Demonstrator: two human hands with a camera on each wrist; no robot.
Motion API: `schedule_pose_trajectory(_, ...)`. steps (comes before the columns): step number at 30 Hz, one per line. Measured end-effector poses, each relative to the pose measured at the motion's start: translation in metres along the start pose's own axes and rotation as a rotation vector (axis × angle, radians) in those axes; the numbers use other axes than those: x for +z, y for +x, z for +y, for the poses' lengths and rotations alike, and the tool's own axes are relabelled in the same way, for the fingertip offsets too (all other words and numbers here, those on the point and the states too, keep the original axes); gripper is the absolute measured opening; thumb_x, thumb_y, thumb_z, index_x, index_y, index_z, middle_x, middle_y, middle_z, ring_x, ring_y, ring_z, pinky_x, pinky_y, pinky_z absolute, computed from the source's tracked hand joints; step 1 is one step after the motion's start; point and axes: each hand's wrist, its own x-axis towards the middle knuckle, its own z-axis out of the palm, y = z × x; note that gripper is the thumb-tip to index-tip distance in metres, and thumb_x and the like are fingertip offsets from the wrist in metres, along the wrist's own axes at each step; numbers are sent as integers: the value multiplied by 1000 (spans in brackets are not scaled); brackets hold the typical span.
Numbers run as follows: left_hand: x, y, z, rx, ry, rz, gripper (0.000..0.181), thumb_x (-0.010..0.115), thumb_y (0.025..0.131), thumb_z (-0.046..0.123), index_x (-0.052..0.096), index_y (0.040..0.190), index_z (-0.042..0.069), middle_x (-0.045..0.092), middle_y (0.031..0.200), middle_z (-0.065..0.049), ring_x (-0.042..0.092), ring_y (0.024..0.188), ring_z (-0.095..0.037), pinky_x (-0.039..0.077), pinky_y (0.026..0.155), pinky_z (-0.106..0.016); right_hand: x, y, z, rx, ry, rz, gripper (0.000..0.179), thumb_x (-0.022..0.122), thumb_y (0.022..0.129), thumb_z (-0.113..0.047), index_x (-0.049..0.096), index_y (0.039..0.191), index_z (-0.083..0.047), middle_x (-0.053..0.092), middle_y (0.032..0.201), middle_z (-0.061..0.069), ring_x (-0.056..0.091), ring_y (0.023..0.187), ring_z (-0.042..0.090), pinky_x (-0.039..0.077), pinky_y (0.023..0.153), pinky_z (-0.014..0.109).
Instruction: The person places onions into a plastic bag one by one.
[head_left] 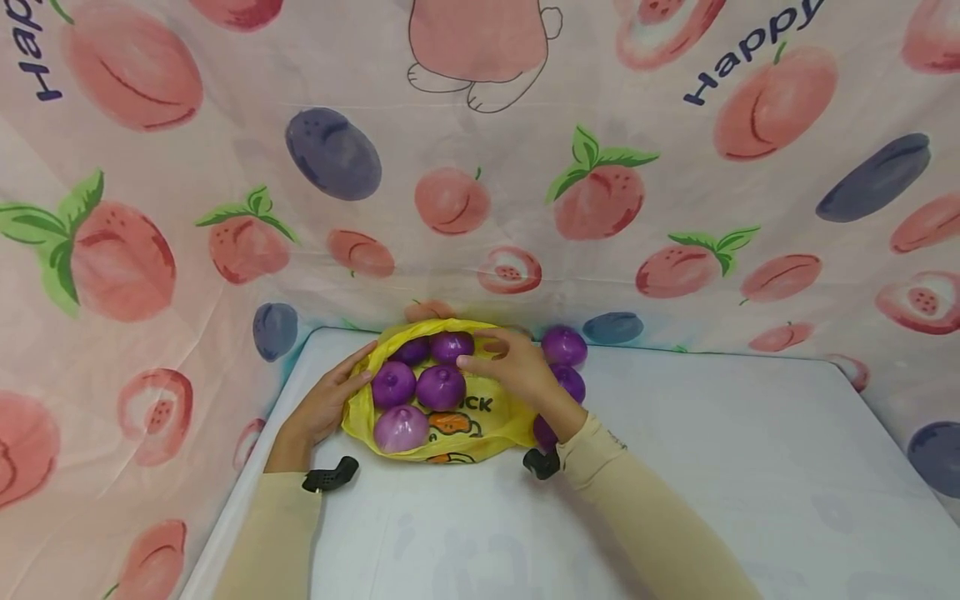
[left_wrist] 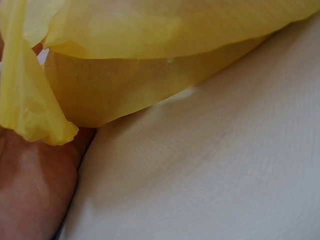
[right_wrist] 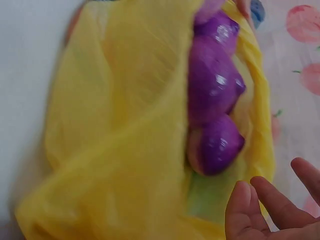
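Observation:
A yellow plastic bag (head_left: 495, 425) with printed cartoon carrots lies on the table, its mouth spread. Inside sit several glossy purple onions (head_left: 441, 387), with a paler onion (head_left: 401, 428) at the front. My left hand (head_left: 326, 404) holds the bag's left rim, thumb over the edge and fingers along the outside; yellow film hides part of it in the left wrist view. Over the bag's right side, my right hand (head_left: 517, 367) has thumb and fingers spread apart, holding nothing. Its fingers (right_wrist: 280, 205) are close to the bag's rim, just beyond the nearest onion (right_wrist: 218, 146).
Right of the bag stand three more purple onions, the back one (head_left: 564, 346) in plain sight and the front one partly behind my right wrist. A white cloth covers the table (head_left: 712, 467). Fruit-printed fabric (head_left: 450, 283) rises along the table's back and left edges.

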Motion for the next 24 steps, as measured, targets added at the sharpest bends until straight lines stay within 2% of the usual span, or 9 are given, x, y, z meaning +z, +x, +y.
schedule_pose_trajectory(7, 1, 0, 1, -9, 9, 8, 59, 53, 107, 29, 30, 162, 30, 17, 171, -7, 47, 134, -5, 52, 100, -22, -26, -2, -6, -22, -9, 45, 76, 80, 82, -57, 57, 146, -24, 60, 145, 9, 58, 128, 35, 56, 99, 51)
schedule_pose_trajectory(15, 2, -1, 3, -4, 20, 7, 59, 52, 108, 29, 29, 162, 29, 17, 171, -7, 44, 136, -6, 51, 101, -21, -53, -2, -7, -35, -18, 52, 80, 81, 81, -57, 55, 148, -24, 59, 146, 12, 55, 132, 35, 54, 101, 52)
schedule_pose_trajectory(24, 3, -1, 4, -10, 18, 12, 60, 53, 107, 28, 29, 162, 29, 16, 171, -7, 41, 139, -10, 50, 102, -20, -77, -1, 1, 25, -46, 87, 80, 80, 80, -62, 54, 148, -30, 56, 150, 5, 54, 135, 32, 54, 101, 51)
